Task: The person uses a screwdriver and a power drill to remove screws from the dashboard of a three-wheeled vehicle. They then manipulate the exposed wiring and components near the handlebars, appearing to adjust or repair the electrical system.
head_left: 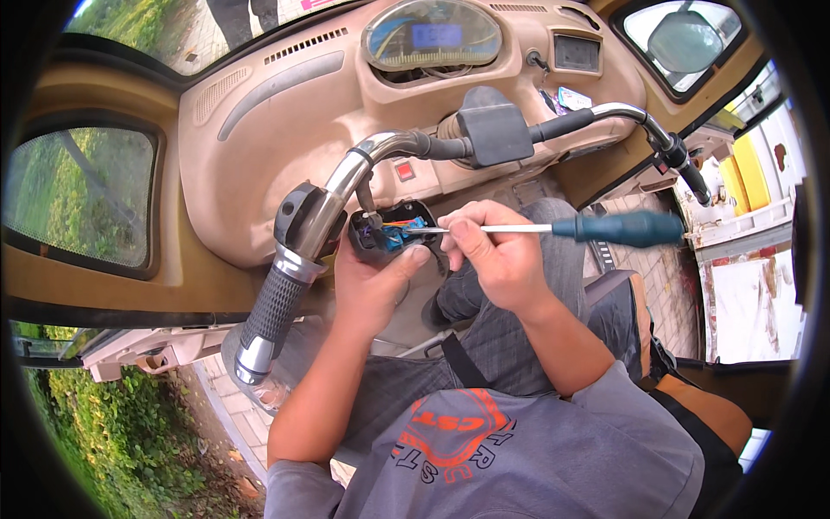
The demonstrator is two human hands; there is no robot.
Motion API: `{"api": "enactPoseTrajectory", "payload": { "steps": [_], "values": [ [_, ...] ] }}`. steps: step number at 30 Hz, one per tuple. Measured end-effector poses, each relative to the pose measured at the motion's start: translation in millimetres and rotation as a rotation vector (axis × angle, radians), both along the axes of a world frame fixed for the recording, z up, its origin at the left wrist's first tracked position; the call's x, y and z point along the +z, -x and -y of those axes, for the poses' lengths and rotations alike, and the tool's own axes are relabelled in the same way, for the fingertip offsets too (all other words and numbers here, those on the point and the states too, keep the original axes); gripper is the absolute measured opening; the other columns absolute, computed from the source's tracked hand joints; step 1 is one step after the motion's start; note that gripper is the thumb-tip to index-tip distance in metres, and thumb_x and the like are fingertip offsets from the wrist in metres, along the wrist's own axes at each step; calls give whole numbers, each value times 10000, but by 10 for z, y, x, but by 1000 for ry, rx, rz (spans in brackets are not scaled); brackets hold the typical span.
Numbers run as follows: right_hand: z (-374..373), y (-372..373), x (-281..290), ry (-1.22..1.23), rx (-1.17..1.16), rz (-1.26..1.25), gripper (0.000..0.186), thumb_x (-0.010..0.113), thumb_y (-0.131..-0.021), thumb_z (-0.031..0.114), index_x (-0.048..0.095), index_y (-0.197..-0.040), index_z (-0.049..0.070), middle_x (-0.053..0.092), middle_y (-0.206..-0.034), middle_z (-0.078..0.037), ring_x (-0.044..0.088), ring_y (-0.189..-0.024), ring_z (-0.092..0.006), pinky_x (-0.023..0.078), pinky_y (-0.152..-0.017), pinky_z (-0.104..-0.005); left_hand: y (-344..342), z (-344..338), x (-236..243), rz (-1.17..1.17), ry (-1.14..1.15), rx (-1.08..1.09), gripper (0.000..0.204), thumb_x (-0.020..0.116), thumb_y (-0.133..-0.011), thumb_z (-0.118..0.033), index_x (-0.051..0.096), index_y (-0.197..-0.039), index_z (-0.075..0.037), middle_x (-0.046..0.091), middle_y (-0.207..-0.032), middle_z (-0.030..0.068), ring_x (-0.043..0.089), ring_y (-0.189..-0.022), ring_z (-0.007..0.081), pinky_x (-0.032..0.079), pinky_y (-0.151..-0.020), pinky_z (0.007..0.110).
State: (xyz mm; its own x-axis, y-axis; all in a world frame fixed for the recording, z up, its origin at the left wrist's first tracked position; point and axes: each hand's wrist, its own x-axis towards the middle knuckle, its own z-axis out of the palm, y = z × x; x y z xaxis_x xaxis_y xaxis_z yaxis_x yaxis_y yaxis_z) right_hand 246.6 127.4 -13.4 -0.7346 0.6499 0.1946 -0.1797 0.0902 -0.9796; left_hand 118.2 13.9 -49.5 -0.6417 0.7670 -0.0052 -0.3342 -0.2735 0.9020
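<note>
My left hand (373, 285) is closed around a black switch housing (370, 251), which is turned so its inside faces up. Coloured wires and blue parts (403, 233) show within it. My right hand (494, 251) pinches the pale shaft of a screwdriver (616, 228) near its tip; the dark teal handle points to the right. The tip reaches the blue parts inside the housing, though exactly what it touches is too small to tell. Just above and left of my left hand is the chrome handlebar (353, 169), with its black ribbed grip (275, 307).
A tan dashboard (285, 173) with a display cluster (432, 35) spans the far side. The handlebar's black centre block (494, 130) stands beyond my hands. Keys hang at the ignition (536, 59), and a red switch (404, 170) sits low on the dash. My legs are below.
</note>
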Motion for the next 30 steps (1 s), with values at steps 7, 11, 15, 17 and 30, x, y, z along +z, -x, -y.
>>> {"api": "enactPoseTrajectory", "payload": {
  "steps": [7,11,15,17,30],
  "values": [
    [8,55,-51,-416,-47,-77,130,655,-963,101,655,-999,-24,660,-794,-82,611,-663,-137,483,-579,-261,15,-1,-31,17,-21,-12,561,843,-780,-62,525,-1240,-17,667,-1134,78,643,-1027,150,515,-927,322],
    [49,12,-49,83,-29,-79,193,612,-1009,163,662,-981,-21,655,-801,-38,573,-650,-51,462,-567,-215,-11,-4,-14,33,-50,-22,547,838,-784,-57,528,-1233,-20,669,-1132,80,645,-1025,151,515,-927,325],
    [52,-20,-38,-107,-53,-85,165,617,-998,129,665,-978,-28,659,-802,-65,587,-639,-75,469,-562,-227,-1,-1,-4,15,-48,-52,549,834,-788,-56,524,-1239,-22,669,-1138,83,642,-1034,154,513,-929,325],
    [69,-28,-44,-326,-91,-105,150,623,-990,112,667,-984,-32,661,-805,-82,594,-636,-87,473,-560,-234,-6,4,1,1,-30,-25,545,831,-789,-51,525,-1239,-21,670,-1139,83,644,-1030,154,513,-928,325],
    [27,-25,-1,125,-63,-86,164,623,-993,132,665,-958,-22,671,-806,-55,595,-660,-59,468,-566,-223,-2,13,0,39,-38,-52,562,827,-786,-33,517,-1255,-22,664,-1149,86,639,-1049,160,509,-939,327]
  ]
}}
